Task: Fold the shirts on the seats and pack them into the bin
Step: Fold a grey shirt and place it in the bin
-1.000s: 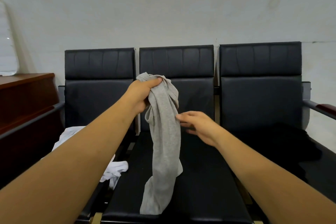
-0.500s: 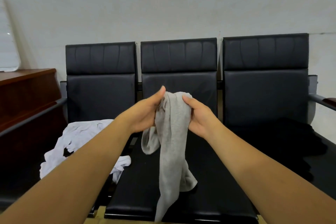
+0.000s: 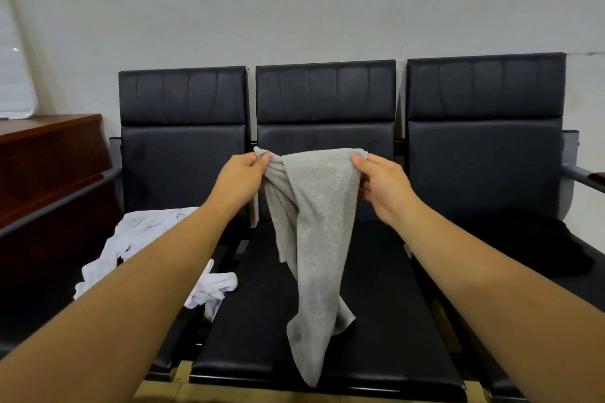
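Note:
A grey shirt [image 3: 316, 232] hangs in the air over the middle seat [image 3: 262, 347], its lower end draped on the cushion. My left hand [image 3: 240, 178] pinches its bunched top left corner. My right hand [image 3: 381, 185] pinches the top right edge, so the upper hem is stretched between both hands. A crumpled white shirt [image 3: 144, 239] lies on the left seat, partly behind my left forearm. A dark garment [image 3: 537, 239] lies on the right seat. No bin is in view.
Three black padded seats stand in a row against a pale wall, with a metal armrest [image 3: 582, 173] at the right. A brown wooden cabinet [image 3: 42, 167] stands to the left beside the left armrest bar.
My hands have moved apart, spreading the grey shirt's top edge between them. A second ago only my left hand held it raised, with the right hand lower on the cloth.

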A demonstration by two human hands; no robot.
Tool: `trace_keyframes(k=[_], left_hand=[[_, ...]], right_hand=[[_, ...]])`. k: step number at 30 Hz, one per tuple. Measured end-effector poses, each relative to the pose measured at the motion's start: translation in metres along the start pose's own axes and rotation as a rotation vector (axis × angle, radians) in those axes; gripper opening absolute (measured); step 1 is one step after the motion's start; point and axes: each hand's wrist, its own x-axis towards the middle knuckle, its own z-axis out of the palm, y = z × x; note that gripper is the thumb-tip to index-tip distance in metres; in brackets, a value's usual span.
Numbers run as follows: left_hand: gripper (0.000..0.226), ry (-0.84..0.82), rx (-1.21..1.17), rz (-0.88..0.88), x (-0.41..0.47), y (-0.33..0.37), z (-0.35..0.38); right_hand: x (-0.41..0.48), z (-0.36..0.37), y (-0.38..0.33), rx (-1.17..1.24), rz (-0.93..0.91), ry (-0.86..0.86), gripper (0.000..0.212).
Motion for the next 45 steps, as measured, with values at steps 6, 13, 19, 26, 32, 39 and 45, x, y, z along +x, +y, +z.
trace_keyframes(k=[6,13,19,26,32,39,45], left_hand=[[0.029,0.086,-0.442,-0.233,0.02,0.003,-0.026],[0.031,0.023,-0.771,-0.384,0.034,0.006,-0.054],[0.032,0.196,-0.766,-0.3,0.042,0.019,-0.06],[0.036,0.05,-0.566,-0.342,0.034,0.013,-0.056],[0.046,-0.021,-0.88,-0.379,0.033,0.007,-0.054],[0.043,0.081,-0.708,-0.44,0.029,-0.013,-0.054],[0.035,0.137,-0.791,-0.351,0.024,-0.019,-0.064]], right_hand=[[0.009,-0.022,-0.01,0.348,0.205,0.127,0.027],[0.018,-0.036,-0.037,0.51,0.182,-0.089,0.041],[0.022,-0.045,-0.041,0.36,0.135,-0.043,0.017],[0.023,-0.052,-0.035,0.177,0.179,-0.022,0.027],[0.018,-0.052,-0.033,0.404,0.253,-0.116,0.032],[0.014,-0.056,-0.021,0.371,0.266,-0.095,0.035],[0.017,-0.06,-0.021,0.491,0.163,-0.039,0.046]])
